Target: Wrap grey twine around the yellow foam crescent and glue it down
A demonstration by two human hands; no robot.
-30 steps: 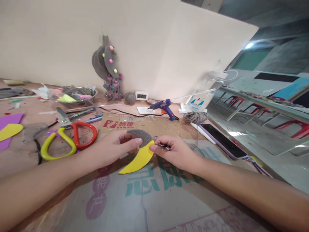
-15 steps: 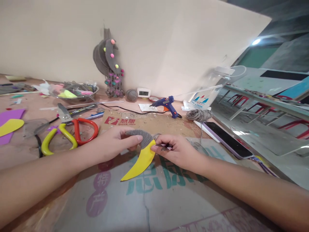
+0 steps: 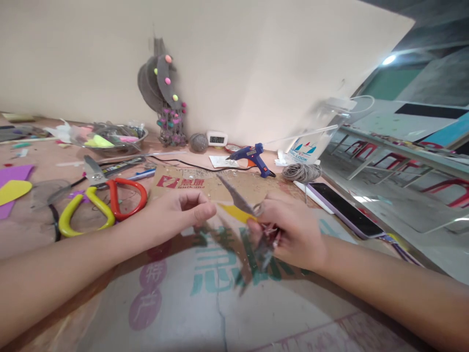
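Note:
My right hand (image 3: 296, 230) grips a crescent-shaped piece (image 3: 238, 213), yellow on one face and wrapped in grey yarn along part of it. It is tilted and blurred by motion. Beneath the fingers of the same hand hangs a dark, smeared metal tool (image 3: 262, 256), perhaps small scissors. To the left, apart from the crescent, is my left hand (image 3: 183, 210); its fingers are loosely curled, the thumb reaches out, and I see nothing between them. Both hands are above a printed cardboard sheet (image 3: 179, 303).
Scissors with yellow and red handles (image 3: 128, 198) lie left. Behind are a blue glue gun (image 3: 252, 157), a grey yarn ball (image 3: 198, 142), a yarn skein (image 3: 302, 172) and a bowl of scraps (image 3: 141, 137). A phone (image 3: 344, 208) lies right, near the table edge.
My left hand has let go of the crescent. My right hand has turned it, swinging the yellow tip from low front to up and left. The dark tool now hangs lower.

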